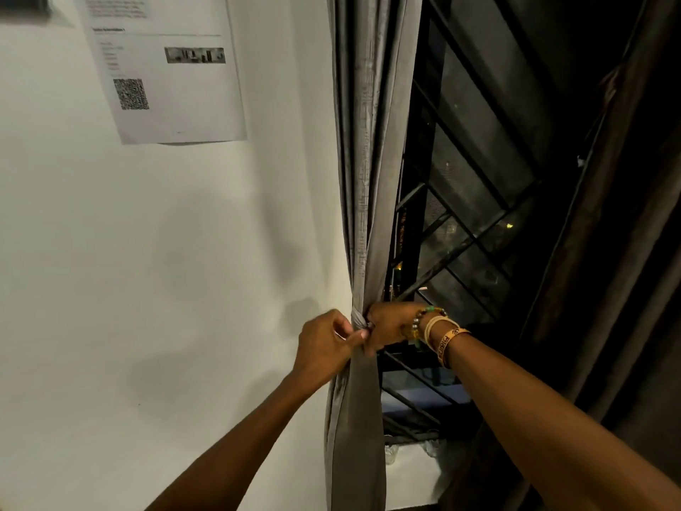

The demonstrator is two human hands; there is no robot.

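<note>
Grey curtain (365, 178) hangs at the left edge of the window, bunched into narrow folds against the white wall (184, 252). About two thirds of the way down it is cinched to a tight waist by a band (358, 320) of the same grey cloth; below that the folds fall loose to the windowsill (412, 473).

Left hand (326, 344) comes in from the wall side with fingers curled and the thumb tip on the cinch: its grip pinches the band. Right hand (390, 324) comes in from the window side at the same height, curled round the gathered curtain, its grip clasping the cloth. The fingertips are partly hidden behind the fabric. The two hands nearly touch across the waist. Bead and cord bracelets (438, 333) sit on the right wrist.

Behind the curtain is a black metal grille (460, 234) with dark panes. A printed sheet (166, 68) with a QR code is fixed to the wall near the upper left, well apart from the hands.
</note>
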